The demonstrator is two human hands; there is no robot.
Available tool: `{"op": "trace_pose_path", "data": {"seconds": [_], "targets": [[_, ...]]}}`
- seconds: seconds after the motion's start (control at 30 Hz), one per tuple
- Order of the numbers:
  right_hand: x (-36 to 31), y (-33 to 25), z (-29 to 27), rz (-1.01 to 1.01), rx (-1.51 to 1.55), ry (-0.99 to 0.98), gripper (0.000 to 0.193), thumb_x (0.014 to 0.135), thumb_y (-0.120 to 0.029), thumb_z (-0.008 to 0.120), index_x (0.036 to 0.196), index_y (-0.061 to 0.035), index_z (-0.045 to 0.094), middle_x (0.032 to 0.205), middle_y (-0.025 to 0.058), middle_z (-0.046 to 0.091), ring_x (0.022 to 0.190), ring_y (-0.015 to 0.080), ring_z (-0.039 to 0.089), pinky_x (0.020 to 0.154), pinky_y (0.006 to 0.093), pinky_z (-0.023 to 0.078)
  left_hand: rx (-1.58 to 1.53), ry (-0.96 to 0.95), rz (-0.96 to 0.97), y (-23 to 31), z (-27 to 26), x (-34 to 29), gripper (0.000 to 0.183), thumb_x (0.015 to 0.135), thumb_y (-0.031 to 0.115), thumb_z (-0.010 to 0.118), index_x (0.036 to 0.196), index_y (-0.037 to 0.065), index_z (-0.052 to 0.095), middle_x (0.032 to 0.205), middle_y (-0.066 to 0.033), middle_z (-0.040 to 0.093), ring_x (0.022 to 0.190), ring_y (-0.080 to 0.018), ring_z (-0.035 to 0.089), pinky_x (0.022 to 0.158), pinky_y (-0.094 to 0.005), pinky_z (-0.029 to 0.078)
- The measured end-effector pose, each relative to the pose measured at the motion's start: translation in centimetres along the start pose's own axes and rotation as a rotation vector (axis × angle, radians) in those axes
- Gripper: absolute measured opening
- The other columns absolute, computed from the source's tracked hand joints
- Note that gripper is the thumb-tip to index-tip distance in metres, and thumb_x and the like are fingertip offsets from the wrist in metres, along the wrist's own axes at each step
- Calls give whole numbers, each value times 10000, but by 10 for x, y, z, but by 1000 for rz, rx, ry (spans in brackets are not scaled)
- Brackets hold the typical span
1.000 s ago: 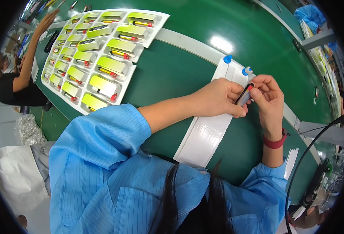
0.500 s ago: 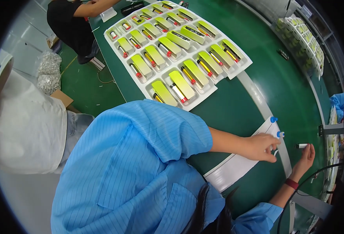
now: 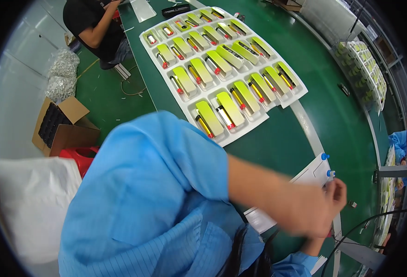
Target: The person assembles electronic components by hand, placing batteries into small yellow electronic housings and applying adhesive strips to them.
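Note:
My left hand (image 3: pixel 302 210) is smeared by motion over a white strip-like board (image 3: pixel 310 171), so its fingers cannot be read. Close against it, my right hand (image 3: pixel 338 190) shows curled fingers, mostly covered by the left hand. What the right hand holds, if anything, is hidden. At the board's far end stand a blue peg (image 3: pixel 325 156) and a blue-and-white peg (image 3: pixel 331 173), the latter just beyond the right fingers. Forward of my hands lies a white moulded tray (image 3: pixel 254 123) of lime-green and white housings (image 3: pixel 230 109) with small red-ended cylinders beside them.
A black cable (image 3: pixel 374 216) curves near my right arm. One small object (image 3: pixel 352 204) lies on the green table past my hands. At far left a person in black (image 3: pixel 90 23) sits by the table. An opened carton (image 3: pixel 69 136) stands on the floor. More trays (image 3: pixel 367 69) are at right.
My right hand has come left to meet my left hand, which moved down and right. The small silver-and-black piece in the right fingers is out of sight. The view has shifted; the carton shows.

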State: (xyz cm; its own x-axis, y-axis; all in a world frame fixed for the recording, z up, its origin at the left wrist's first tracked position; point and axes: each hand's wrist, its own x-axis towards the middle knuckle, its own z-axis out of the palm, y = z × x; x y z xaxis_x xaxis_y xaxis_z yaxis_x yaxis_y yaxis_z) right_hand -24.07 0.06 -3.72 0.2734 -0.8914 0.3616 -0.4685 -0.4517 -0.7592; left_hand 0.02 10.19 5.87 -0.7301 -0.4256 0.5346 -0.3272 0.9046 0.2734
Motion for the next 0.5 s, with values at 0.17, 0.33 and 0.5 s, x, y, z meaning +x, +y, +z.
{"op": "trace_pose_path", "data": {"seconds": [0.17, 0.33, 0.5], "targets": [[-3, 4, 16, 156, 192, -75, 114, 872, -100, 564, 929, -1, 562, 762, 0, 544, 686, 62, 498, 619, 186, 388, 431, 356, -1049, -165, -121, -155, 210, 820, 170, 583, 977, 42, 637, 885, -139, 643, 792, -240, 626, 704, -338, 494], [0, -2, 20, 148, 143, -38, 101, 869, -92, 568, 906, 1, 566, 754, -2, 547, 676, 57, 493, 616, 180, 395, 764, 362, -1604, -233, -215, -336, 201, 725, 167, 616, 907, 119, 687, 878, -115, 662, 830, -291, 633, 764, -386, 501], [-7, -2, 20, 194, 112, -20, 110, 861, -101, 582, 908, -2, 569, 757, 0, 550, 669, 58, 494, 612, 176, 396, 742, 310, -1600, -261, -235, -331, 208, 689, 115, 612, 883, 83, 682, 896, -94, 657, 875, -287, 612, 806, -398, 478]]}}
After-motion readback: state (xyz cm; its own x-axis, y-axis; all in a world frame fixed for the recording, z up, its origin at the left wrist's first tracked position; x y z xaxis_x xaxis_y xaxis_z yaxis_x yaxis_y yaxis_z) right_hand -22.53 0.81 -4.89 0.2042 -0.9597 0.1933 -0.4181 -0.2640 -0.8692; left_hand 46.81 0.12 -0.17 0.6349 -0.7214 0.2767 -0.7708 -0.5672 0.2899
